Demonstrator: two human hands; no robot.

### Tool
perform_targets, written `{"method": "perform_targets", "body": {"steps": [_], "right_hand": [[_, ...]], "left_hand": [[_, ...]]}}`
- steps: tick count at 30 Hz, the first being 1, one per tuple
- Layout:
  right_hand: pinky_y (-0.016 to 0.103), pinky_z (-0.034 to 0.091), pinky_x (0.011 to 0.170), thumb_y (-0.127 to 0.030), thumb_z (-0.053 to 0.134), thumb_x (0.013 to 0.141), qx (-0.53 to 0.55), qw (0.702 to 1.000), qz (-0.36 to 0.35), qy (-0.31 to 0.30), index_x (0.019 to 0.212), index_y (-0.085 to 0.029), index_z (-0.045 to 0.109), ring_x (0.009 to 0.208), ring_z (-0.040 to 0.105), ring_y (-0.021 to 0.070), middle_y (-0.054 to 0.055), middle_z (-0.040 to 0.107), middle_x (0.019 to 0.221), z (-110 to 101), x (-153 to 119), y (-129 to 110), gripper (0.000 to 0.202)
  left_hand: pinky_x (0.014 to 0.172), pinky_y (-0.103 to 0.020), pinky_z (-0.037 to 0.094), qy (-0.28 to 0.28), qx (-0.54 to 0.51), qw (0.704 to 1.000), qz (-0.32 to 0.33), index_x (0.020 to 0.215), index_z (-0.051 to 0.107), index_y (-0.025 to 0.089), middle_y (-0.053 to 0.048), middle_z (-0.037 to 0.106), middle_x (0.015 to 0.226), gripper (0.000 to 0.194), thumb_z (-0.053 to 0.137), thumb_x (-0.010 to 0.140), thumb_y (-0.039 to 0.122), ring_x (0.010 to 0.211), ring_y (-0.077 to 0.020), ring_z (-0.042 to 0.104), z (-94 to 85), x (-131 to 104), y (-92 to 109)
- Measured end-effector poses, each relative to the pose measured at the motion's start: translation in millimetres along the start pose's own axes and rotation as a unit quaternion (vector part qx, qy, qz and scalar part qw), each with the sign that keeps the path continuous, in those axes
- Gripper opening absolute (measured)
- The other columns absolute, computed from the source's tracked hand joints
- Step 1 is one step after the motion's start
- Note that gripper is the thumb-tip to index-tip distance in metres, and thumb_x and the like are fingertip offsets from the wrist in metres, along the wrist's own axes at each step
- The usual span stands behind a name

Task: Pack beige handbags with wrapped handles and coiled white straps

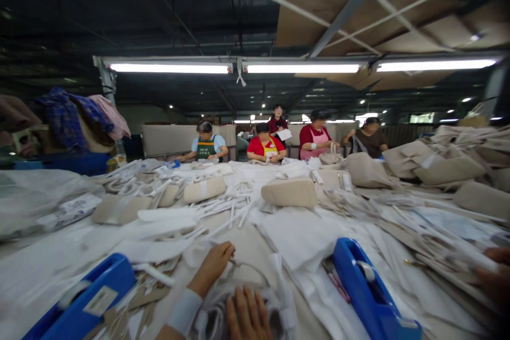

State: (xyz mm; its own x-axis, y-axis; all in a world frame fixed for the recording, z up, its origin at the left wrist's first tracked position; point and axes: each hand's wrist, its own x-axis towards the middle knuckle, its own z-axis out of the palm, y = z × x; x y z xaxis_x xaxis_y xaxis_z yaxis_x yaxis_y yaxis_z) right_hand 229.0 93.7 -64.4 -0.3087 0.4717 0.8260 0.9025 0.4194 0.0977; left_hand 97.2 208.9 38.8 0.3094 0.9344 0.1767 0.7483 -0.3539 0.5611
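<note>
The bag [213, 319] lies under the right hand [249, 313], handle [255, 266] pointing away, long axis unclear. That hand is flat, fingers slightly apart; the left hand [217, 263] curls near the handle, grip unclear. Blue dispensers [372, 292] holding tape [365, 272] flank them on the cluttered worktop [246, 236]; people [266, 146] sit beyond.

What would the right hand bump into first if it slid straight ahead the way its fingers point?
The right hand would probably meet the thin curved strap just ahead, though its height is hard to tell.
</note>
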Motion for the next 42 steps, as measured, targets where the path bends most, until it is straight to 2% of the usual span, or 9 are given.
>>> {"method": "perform_targets", "body": {"steps": [3,7,10,14,19,23,32,36,42], "right_hand": [[0.051,0.044,0.105,-0.010,0.047,0.081,0.053,0.997,0.019,-0.044,0.134,-0.014,0.055,0.128,0.051,0.0339,0.016,0.056,0.136,-16,-4,-7,0.054],[0.054,0.043,0.107,-0.003,0.042,0.076,0.114,0.986,0.036,-0.117,0.140,-0.011,0.048,0.136,0.039,0.0351,0.017,0.047,0.145,-36,0,-7,0.065],[0.056,0.040,0.109,0.001,0.042,0.075,0.127,0.983,0.037,-0.131,0.144,-0.010,0.042,0.140,0.033,0.0346,0.018,0.044,0.147,-39,-1,-7,0.070],[0.056,0.040,0.109,0.001,0.041,0.078,0.130,0.985,0.048,-0.105,0.142,-0.005,0.044,0.140,0.033,0.0346,0.022,0.046,0.143,-39,-2,-9,0.064],[0.053,0.038,0.111,-0.002,0.038,0.084,0.150,0.980,0.054,-0.123,0.142,-0.007,0.043,0.137,0.036,0.0309,0.020,0.049,0.140,-47,5,-8,0.059],[0.047,0.037,0.113,-0.006,0.042,0.085,0.145,0.980,0.058,-0.120,0.135,-0.004,0.051,0.132,0.042,0.0289,0.019,0.055,0.133,-43,6,-7,0.051],[0.046,0.039,0.103,0.001,0.037,0.079,0.178,0.979,0.081,-0.057,0.109,-0.012,0.063,0.120,0.046,0.0261,0.013,0.060,0.120,-52,12,-5,0.042],[0.039,0.042,0.077,-0.003,0.039,0.081,0.160,0.981,0.098,-0.051,0.075,-0.019,0.057,0.080,0.049,0.0233,0.006,0.056,0.079,-56,14,-5,0.025],[0.039,0.042,0.083,0.001,0.044,0.074,0.102,0.988,0.053,-0.099,0.075,-0.020,0.054,0.075,0.051,0.0224,0.003,0.057,0.076,-56,16,-8,0.024]], "left_hand": [[0.083,-0.029,0.049,-0.025,0.006,0.999,-0.028,0.085,0.064,0.015,-0.009,0.071,0.090,0.037,0.031,0.094,0.029,0.087,-0.0197,0.065,-3.1,-5,3],[0.109,-0.035,0.034,0.022,0.033,0.999,-0.027,0.121,0.058,0.012,-0.014,0.057,0.130,0.040,0.030,0.095,0.021,0.122,-0.0221,0.051,-11.8,-19,28],[0.099,-0.030,0.043,-0.049,0.033,0.998,-0.001,0.111,0.066,0.013,-0.010,0.068,0.109,0.039,0.033,0.089,0.013,0.105,-0.0189,0.061,-7.1,-27,52],[0.085,-0.031,0.050,-0.183,0.040,0.982,0.020,0.080,0.071,0.013,-0.008,0.071,0.084,0.021,0.050,0.082,0.011,0.085,-0.0190,0.064,19.8,-21,64],[0.085,-0.037,0.052,-0.244,0.014,0.970,0.006,0.099,0.065,0.014,-0.006,0.066,0.102,0.024,0.056,0.095,0.036,0.091,-0.0175,0.062,52.2,-1,56],[0.080,-0.035,0.053,-0.273,-0.026,0.961,-0.019,0.099,0.064,0.013,-0.005,0.065,0.097,0.031,0.054,0.095,0.042,0.085,-0.0172,0.063,59.1,4,42],[0.058,-0.022,0.041,-0.265,-0.030,0.963,-0.026,0.083,0.070,0.012,0.000,0.059,0.062,0.032,0.043,0.088,0.028,0.061,-0.0128,0.053,61.6,8,22],[0.068,-0.026,0.045,-0.254,-0.006,0.967,0.004,0.086,0.073,0.011,-0.006,0.069,0.078,0.027,0.050,0.082,0.026,0.073,-0.0181,0.061,63.2,4,28],[0.085,-0.037,0.047,-0.230,0.047,0.972,0.031,0.092,0.074,0.008,-0.021,0.070,0.102,0.032,0.048,0.087,0.027,0.096,-0.0298,0.064,67.0,0,35]]}}
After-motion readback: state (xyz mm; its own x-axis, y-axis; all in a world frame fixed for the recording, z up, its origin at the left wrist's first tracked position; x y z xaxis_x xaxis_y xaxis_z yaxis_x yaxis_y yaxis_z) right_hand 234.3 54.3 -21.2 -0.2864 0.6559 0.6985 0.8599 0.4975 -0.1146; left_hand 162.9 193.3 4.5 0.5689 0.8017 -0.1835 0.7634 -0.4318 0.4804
